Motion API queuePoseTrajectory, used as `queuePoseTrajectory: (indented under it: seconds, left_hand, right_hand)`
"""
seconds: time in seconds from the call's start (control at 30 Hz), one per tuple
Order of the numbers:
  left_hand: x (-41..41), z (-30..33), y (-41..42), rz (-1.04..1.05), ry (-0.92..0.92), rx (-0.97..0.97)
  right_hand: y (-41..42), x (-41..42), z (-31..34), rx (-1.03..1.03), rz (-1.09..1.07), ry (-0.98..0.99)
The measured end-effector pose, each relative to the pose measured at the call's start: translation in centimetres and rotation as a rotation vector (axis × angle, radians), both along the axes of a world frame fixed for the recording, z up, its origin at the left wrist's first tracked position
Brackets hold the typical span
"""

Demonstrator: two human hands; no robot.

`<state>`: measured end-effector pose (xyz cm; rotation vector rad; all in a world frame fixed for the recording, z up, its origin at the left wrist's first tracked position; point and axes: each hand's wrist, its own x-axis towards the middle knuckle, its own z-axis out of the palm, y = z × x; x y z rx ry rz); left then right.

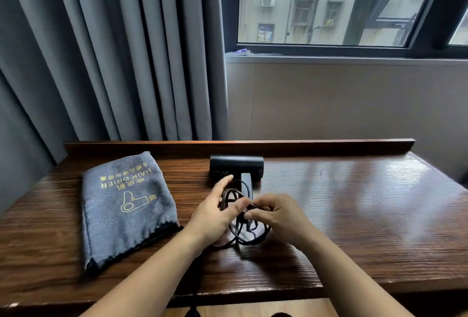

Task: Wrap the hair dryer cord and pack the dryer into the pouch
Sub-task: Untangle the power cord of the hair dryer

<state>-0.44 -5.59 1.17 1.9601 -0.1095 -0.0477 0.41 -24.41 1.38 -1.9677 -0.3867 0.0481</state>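
A black hair dryer [236,166] lies on the wooden table [354,215], its barrel across the back and its handle pointing toward me. Its black cord [249,237] is gathered in loose loops over the handle's near end. My left hand [215,212] grips the cord loops from the left, fingers reaching toward the dryer. My right hand [277,214] pinches a strand of the cord just right of the left thumb. A grey fabric pouch [126,207] with yellow "HAIR DRIER" print lies flat at the left, its opening toward me.
A raised wooden lip [329,145] runs along the table's back edge. Grey curtains [114,50] hang behind the left side and a window [329,5] is above the wall at right. The cord trails off the table's front edge.
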Motion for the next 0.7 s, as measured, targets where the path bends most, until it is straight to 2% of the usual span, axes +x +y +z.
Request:
queuePoseTrajectory:
  seconds: [0.07, 0.2, 0.3, 0.4, 0.5, 0.6, 0.67, 0.7]
  left_hand:
    - [-0.1, 0.4, -0.2, -0.013, -0.015, 0.026]
    - [-0.1, 0.5, -0.4, 0.08, -0.018, -0.113]
    - [0.0, 0.6, 0.2, 0.105, 0.052, -0.186]
    - [0.0, 0.4, 1.1, 0.138, 0.097, -0.188]
    - [0.0, 0.0, 1.6, 0.132, 0.112, -0.188]
    - [-0.2, -0.2, 1.7, 0.124, 0.102, -0.115]
    - [-0.3, -0.2, 1.7, 0.106, 0.061, -0.011]
    - [-0.5, 0.0, 1.5, 0.094, 0.036, 0.038]
  right_hand:
    - [0.0, -0.4, 0.4, -0.013, 0.025, -0.015]
    - [-0.2, -0.8, 0.5, 0.039, 0.014, -0.038]
    - [-0.8, -0.7, 0.3, 0.137, -0.178, -0.098]
    - [-1.4, -0.8, 0.0, 0.145, -0.357, -0.14]
    - [-2.1, -0.4, -1.1, 0.003, -0.512, -0.08]
    - [-2.4, -0.5, -1.5, -0.205, -0.537, -0.03]
    - [-2.0, -1.0, -1.0, -0.301, -0.528, -0.192]
    - [-1.7, -1.3, -0.6, -0.326, -0.517, -0.342]
